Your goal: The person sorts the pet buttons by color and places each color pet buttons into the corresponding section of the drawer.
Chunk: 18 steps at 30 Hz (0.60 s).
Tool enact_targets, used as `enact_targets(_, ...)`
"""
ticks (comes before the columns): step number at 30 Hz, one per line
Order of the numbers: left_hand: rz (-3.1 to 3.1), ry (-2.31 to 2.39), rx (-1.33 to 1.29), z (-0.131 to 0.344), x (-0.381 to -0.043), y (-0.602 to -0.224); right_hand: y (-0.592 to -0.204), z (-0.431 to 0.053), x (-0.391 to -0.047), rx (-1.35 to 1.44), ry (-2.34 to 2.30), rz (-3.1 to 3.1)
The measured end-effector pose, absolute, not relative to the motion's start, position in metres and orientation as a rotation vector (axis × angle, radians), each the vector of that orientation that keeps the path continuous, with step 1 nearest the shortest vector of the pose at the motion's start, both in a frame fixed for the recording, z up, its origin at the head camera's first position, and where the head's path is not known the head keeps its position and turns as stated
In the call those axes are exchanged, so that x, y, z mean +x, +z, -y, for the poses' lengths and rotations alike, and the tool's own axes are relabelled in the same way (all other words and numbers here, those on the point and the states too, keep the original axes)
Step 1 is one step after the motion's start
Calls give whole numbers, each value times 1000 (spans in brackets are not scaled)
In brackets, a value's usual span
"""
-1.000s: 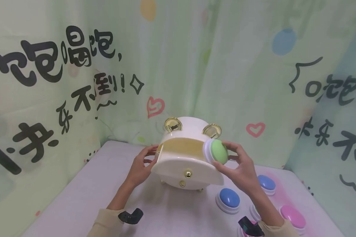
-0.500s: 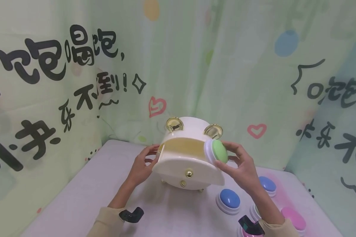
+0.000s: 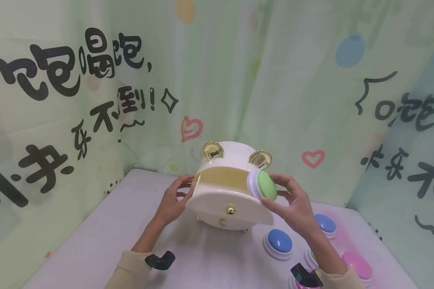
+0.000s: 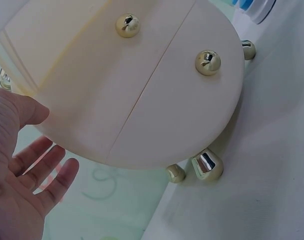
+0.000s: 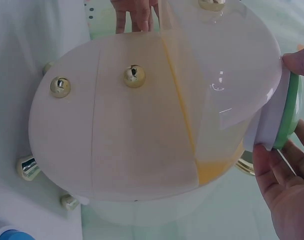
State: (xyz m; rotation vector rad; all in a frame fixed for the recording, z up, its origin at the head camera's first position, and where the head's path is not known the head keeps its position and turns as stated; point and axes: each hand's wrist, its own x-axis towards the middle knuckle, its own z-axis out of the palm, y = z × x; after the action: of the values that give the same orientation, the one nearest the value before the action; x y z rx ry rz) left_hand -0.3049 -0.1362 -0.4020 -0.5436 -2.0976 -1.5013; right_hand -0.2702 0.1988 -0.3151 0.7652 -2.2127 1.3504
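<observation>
A white rounded box (image 3: 235, 151) with gold ears and gold feet stands on the table, its upper drawer (image 3: 211, 206) pulled out. My right hand (image 3: 293, 202) pinches a push button (image 3: 267, 186) with a green dome and white base, thumb on one side and fingers on the other. The button is tilted on edge at the drawer's right end, overlapping the opening in the head view. On the box's left side rests my left hand (image 3: 173, 202), thumb near the drawer edge, the other fingers loosely bent by the side wall. Gold knobs (image 4: 207, 62) show on both drawer fronts.
Right of the box lie blue push buttons (image 3: 280, 241) and pink ones (image 3: 358, 265), one partly hidden under my right forearm. Printed curtains (image 3: 293, 100) hang behind and beside the table (image 3: 105, 237).
The green push button shifts very slightly left over the drawer between the last two frames. Both hands and the box otherwise keep their places; the head view has drifted a little.
</observation>
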Motion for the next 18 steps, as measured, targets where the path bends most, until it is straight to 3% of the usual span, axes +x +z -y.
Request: enact_targets(18, 2107, -1513, -528, 135, -305, -402, -317, -198, -271, 804, 1303, 2261)
